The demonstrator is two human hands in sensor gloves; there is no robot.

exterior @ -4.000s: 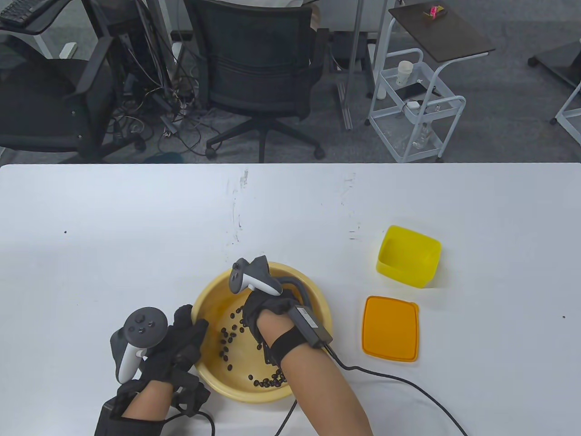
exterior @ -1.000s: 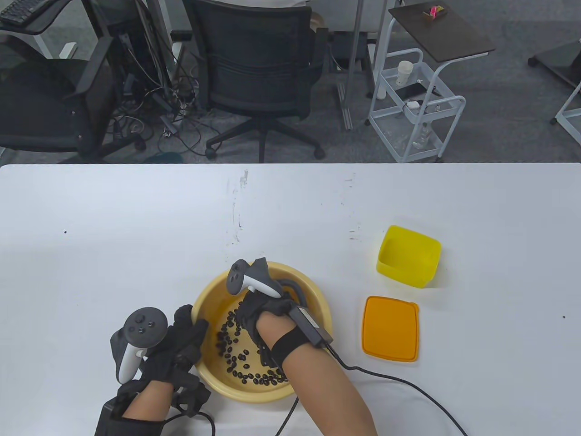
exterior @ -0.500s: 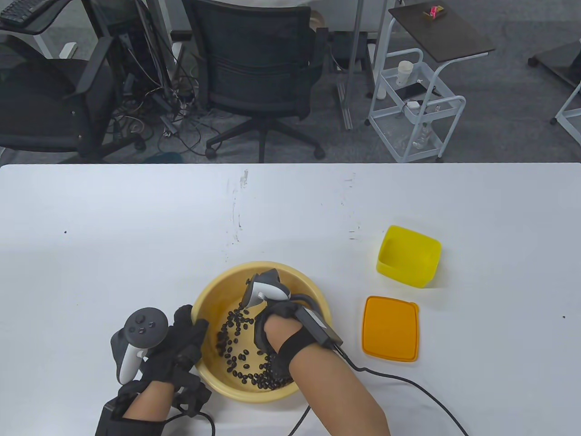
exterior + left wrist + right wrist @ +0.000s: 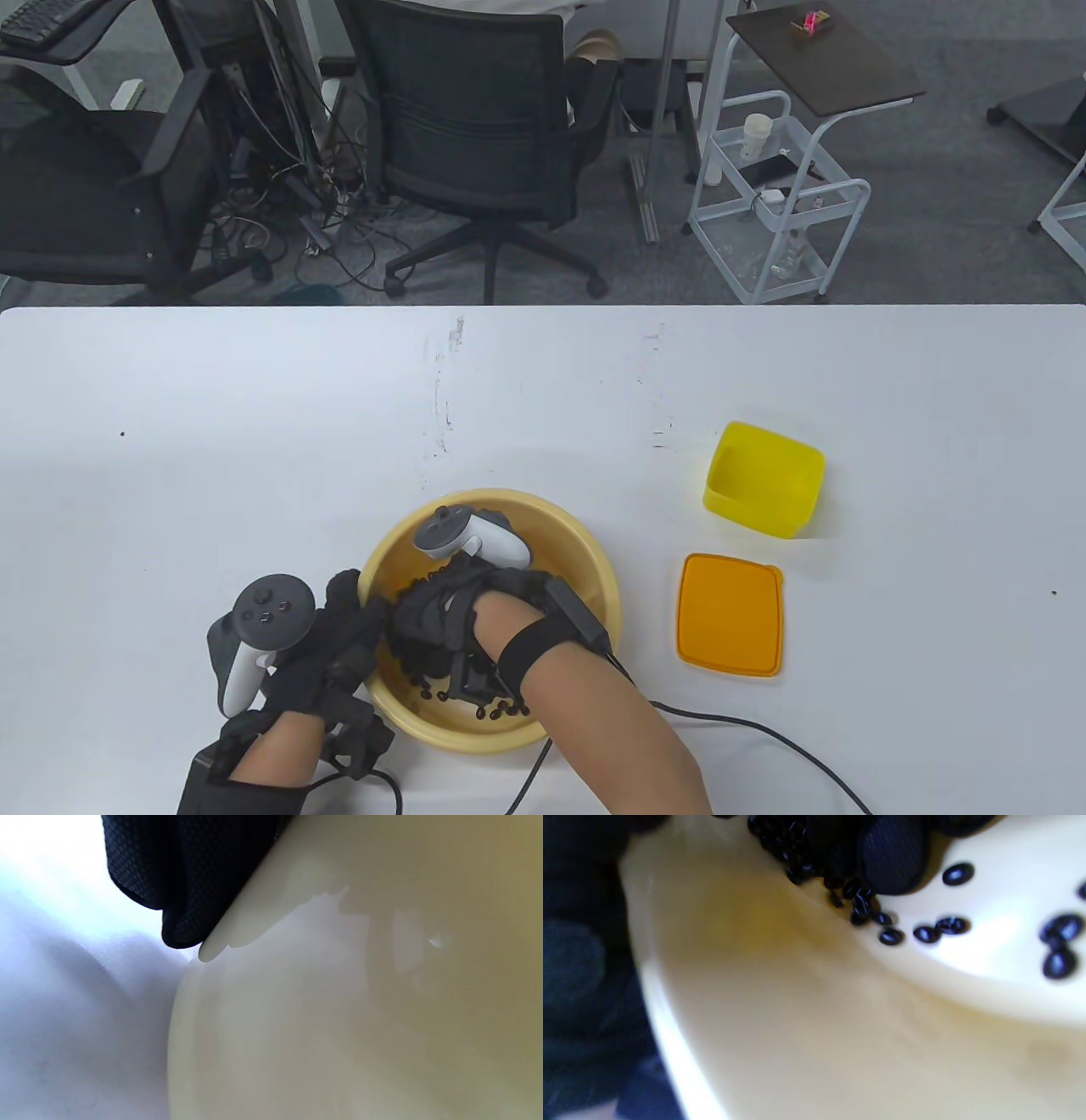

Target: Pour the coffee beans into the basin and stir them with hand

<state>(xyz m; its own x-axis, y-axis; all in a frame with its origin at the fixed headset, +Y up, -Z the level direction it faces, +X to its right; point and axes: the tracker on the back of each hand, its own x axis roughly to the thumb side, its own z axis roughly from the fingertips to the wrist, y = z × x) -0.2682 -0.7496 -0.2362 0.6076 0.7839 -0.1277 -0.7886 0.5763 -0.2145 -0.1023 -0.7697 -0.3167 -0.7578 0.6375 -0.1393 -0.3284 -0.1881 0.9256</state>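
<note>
White table: left hand grips basin rim, right hand spread over coffee beans, lid beside.

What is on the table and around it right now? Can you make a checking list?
Surface: white table, a few small dark marks.
Job's things: yellow basin holds coffee beans; empty yellow box and orange lid sit apart to its right.
Clutter: nothing seen.
Grippers: left hand grips the basin's rim; right hand is inside among the beans.
Cables: black cable trails from the right wrist.
Surroundings: office chair, white cart.
</note>
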